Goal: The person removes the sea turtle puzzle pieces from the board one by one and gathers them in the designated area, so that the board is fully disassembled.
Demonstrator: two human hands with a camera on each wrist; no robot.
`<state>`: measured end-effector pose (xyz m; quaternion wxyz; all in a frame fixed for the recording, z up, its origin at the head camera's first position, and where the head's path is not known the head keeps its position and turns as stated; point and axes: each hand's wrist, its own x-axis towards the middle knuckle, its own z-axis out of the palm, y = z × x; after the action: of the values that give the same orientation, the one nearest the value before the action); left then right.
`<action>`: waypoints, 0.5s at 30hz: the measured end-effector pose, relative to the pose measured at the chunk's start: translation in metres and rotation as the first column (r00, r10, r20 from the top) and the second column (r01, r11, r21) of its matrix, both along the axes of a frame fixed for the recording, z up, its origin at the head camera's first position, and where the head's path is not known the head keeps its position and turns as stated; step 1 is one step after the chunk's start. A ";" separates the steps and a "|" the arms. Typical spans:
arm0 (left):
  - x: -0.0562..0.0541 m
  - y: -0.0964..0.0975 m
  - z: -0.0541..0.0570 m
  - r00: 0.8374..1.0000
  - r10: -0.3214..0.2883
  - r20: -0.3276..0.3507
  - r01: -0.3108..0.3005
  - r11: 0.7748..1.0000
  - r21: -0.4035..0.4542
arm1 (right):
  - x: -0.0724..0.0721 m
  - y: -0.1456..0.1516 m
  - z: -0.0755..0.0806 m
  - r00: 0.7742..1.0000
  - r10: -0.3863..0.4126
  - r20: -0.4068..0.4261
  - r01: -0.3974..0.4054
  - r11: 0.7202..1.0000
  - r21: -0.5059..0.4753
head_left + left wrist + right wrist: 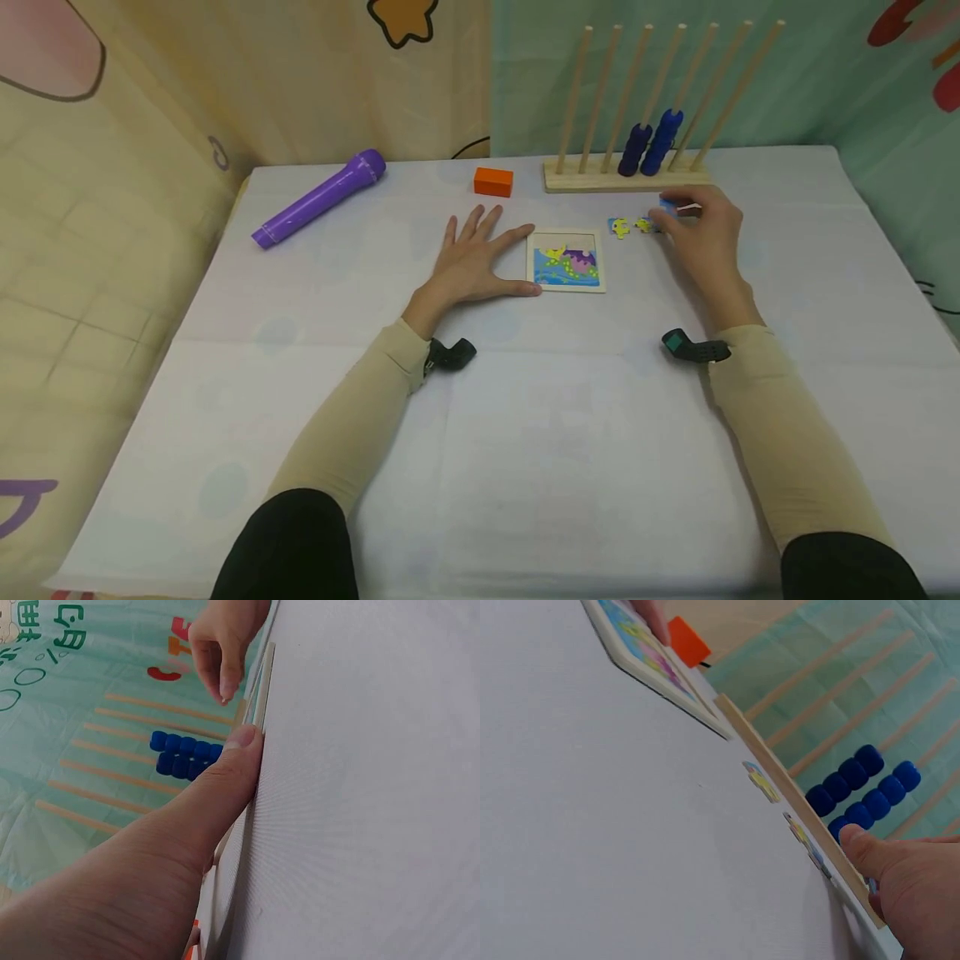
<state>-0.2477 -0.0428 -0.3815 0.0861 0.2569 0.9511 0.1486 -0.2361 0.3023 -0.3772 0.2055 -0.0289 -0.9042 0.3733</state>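
Hands (468,265) (705,237) at pale-framed, colourful puzzle (567,268)

The green curtain (124,656) bears the coloured letters CUTE (180,630), turned sideways in the left wrist view. Beyond them stand green Chinese characters (71,626) and what may be a percent sign (51,657), too tilted to read surely

You have wide room over the table (570,467) between your sleeves (360,425), up to the frame (573,288). Behind your right hand (703,232), the rack (600,181) with tall rods (633,79) blocks you; at the frame's left edge, your left hand (471,265) does.
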 end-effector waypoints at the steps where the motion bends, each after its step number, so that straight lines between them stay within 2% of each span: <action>1: 0.000 0.000 0.000 1.000 0.002 -0.001 -0.002 1.000 -0.002 | 0.000 0.006 -0.002 1.000 -0.015 0.020 0.015 1.000 -0.007; 8: -0.001 0.001 -0.001 1.000 -0.010 0.005 0.010 1.000 0.001 | 0.007 0.033 -0.012 0.993 -0.075 0.094 0.075 0.997 -0.005; 12: -0.002 0.000 -0.002 1.000 -0.004 -0.003 0.004 1.000 -0.010 | 0.007 0.034 -0.013 0.992 -0.085 0.093 0.085 0.996 0.006; 15: -0.002 -0.001 -0.002 1.000 -0.002 0.002 0.002 1.000 -0.008 | 0.007 0.031 -0.014 0.990 -0.125 0.072 0.125 0.992 -0.002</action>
<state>-0.2494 -0.0434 -0.3834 0.0882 0.2576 0.9513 0.1449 -0.2292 0.3338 -0.3910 0.1960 -0.0996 -0.9061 0.3614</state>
